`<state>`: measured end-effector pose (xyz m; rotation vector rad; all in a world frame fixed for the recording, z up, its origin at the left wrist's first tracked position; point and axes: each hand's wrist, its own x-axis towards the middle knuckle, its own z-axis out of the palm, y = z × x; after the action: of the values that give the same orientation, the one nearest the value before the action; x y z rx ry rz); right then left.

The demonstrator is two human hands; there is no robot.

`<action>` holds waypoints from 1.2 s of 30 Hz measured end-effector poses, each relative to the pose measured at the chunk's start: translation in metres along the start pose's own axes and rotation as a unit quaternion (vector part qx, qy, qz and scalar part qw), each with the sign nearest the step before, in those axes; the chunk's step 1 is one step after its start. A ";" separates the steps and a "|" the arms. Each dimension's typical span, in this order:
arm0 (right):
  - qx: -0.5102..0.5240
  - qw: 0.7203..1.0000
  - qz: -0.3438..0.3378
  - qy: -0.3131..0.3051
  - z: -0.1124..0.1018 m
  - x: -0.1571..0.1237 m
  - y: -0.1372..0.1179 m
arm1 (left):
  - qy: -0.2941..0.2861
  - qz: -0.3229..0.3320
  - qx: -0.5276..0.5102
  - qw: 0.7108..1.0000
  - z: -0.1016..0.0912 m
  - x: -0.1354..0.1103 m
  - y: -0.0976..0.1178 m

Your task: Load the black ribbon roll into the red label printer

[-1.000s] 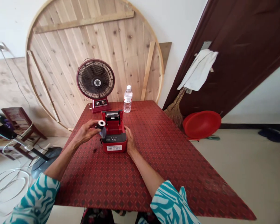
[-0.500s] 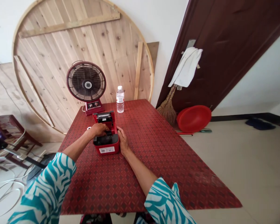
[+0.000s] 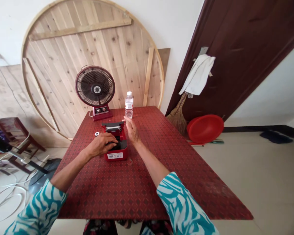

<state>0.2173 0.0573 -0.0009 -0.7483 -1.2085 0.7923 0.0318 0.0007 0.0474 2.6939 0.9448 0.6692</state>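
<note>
A red and black printer (image 3: 115, 156) with a white label on its front stands on the table, its lid (image 3: 112, 124) raised. My left hand (image 3: 101, 144) lies over the printer's left side, its fingers loosely bent across the dark compartment; nothing shows in them. At the right end of the lid is my right hand (image 3: 132, 130), its fingers stretched upward and touching or very near the lid's corner. A small white paper roll (image 3: 96, 133) with a dark core sits just left of the printer. The compartment's inside is partly hidden by my left hand.
Behind the printer stand a table fan (image 3: 96, 89) and a water bottle (image 3: 129, 106) on the red patterned table (image 3: 161, 182). A round wooden board (image 3: 88, 49) leans on the wall. To the right are a broom (image 3: 177, 116) and a red basin (image 3: 205, 129) by the door.
My left hand has drawn up and out of the compartment. My right hand has moved from the printer's right side up to the lid, which tilts slightly lower. The view has shifted a little.
</note>
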 end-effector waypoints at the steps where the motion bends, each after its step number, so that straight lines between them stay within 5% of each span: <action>1: -0.007 1.000 -0.013 -0.009 -0.004 -0.010 -0.001 | 0.040 -0.005 0.023 0.999 0.000 -0.006 0.000; 5: -0.038 0.998 -0.041 -0.033 -0.016 -0.049 -0.001 | 0.172 -0.061 0.115 0.976 0.002 -0.024 -0.015; 11: -0.073 0.995 -0.051 -0.035 -0.018 -0.073 0.010 | 0.083 -0.078 0.156 0.981 0.015 -0.039 -0.035; 18: -0.062 0.997 -0.035 -0.031 -0.019 -0.080 0.013 | 0.080 -0.091 0.136 0.983 0.022 -0.048 -0.037; 21: -0.020 0.999 0.021 0.024 -0.016 -0.076 0.021 | 0.140 -0.108 0.036 0.984 0.025 -0.054 -0.040; 24: 0.053 0.986 0.119 0.107 -0.012 -0.069 0.036 | 0.210 -0.252 -0.135 0.935 0.033 -0.059 -0.034; 27: 0.098 0.971 0.180 0.126 -0.005 -0.066 0.050 | 0.158 -0.366 -0.311 0.863 0.038 -0.058 -0.024; 31: 0.110 0.966 0.201 0.121 0.004 -0.070 0.055 | 0.135 -0.409 -0.427 0.795 0.036 -0.049 -0.018; 36: 0.123 0.965 0.203 0.116 0.006 -0.074 0.052 | 0.126 -0.395 -0.481 0.773 0.034 -0.049 -0.026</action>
<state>0.1929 0.0228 -0.0806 -0.8661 -0.7359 1.1350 0.0005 -0.0114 -0.0081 1.1760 1.2026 0.9462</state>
